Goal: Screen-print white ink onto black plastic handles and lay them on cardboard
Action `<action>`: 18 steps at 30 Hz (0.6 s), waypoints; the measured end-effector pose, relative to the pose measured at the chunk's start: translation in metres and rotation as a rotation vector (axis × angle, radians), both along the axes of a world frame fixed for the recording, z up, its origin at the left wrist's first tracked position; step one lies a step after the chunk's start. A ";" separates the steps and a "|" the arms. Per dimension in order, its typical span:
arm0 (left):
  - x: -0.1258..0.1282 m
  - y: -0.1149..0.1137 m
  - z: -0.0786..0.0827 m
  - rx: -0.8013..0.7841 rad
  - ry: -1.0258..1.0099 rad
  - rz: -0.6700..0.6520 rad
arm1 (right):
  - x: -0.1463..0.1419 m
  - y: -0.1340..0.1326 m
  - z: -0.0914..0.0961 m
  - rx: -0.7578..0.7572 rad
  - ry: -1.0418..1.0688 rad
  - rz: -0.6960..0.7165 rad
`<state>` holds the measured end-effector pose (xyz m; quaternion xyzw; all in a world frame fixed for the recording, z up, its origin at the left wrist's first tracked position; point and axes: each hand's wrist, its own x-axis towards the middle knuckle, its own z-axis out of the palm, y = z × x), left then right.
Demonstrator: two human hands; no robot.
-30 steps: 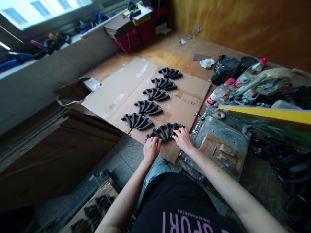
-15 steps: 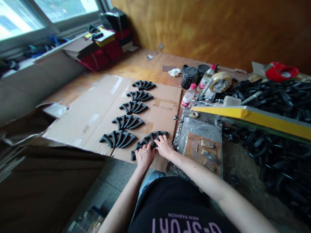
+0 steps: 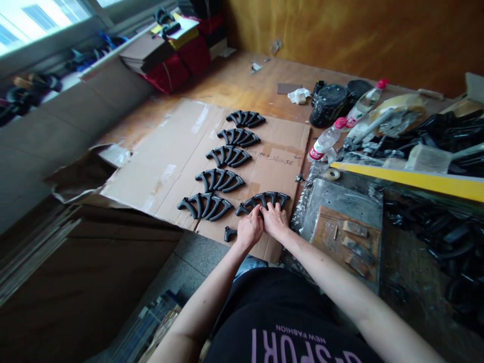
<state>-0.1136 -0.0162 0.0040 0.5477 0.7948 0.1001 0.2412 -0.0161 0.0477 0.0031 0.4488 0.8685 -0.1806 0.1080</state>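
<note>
My left hand (image 3: pixel 251 228) and my right hand (image 3: pixel 275 220) come together at the near edge of a fan-shaped row of black curved parts (image 3: pixel 264 199) on a cardboard sheet (image 3: pixel 155 166). The fingers of both hands are bent onto those parts and cover their lower ends. A single black curved piece (image 3: pixel 229 233) lies just left of my left hand, partly behind it. Farther left, a finished-looking fan of black curved parts (image 3: pixel 206 205) lies flat, and several similar fans (image 3: pixel 229 157) form a line away from me.
To the right stand two bottles with red caps (image 3: pixel 327 139) and a black-stained tub (image 3: pixel 328 105). A yellow-edged board (image 3: pixel 416 180) separates heaps of black parts (image 3: pixel 454 237). A metal plate (image 3: pixel 350 194) carries small blocks. Folded cardboard (image 3: pixel 75 272) stands at the lower left.
The view has shifted, so the scene sits farther right. My left hand has drawn closer to my right hand, off the left end of the row, and the single piece shows more.
</note>
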 end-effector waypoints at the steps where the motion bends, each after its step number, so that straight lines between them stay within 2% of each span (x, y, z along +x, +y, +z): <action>1: -0.002 -0.001 0.000 0.003 -0.010 -0.011 | -0.004 -0.002 -0.001 0.003 -0.017 -0.018; 8: -0.012 0.000 0.000 -0.099 0.048 -0.135 | -0.016 -0.006 -0.005 0.025 -0.070 -0.072; 12: -0.016 0.001 0.002 -0.073 0.018 -0.161 | -0.017 -0.006 -0.007 0.038 -0.074 -0.080; 15: -0.018 0.001 0.004 -0.027 -0.023 -0.140 | -0.019 -0.006 -0.007 0.030 -0.074 -0.092; 18: -0.019 0.002 0.005 -0.022 -0.061 -0.061 | -0.021 -0.005 -0.006 0.014 -0.062 -0.098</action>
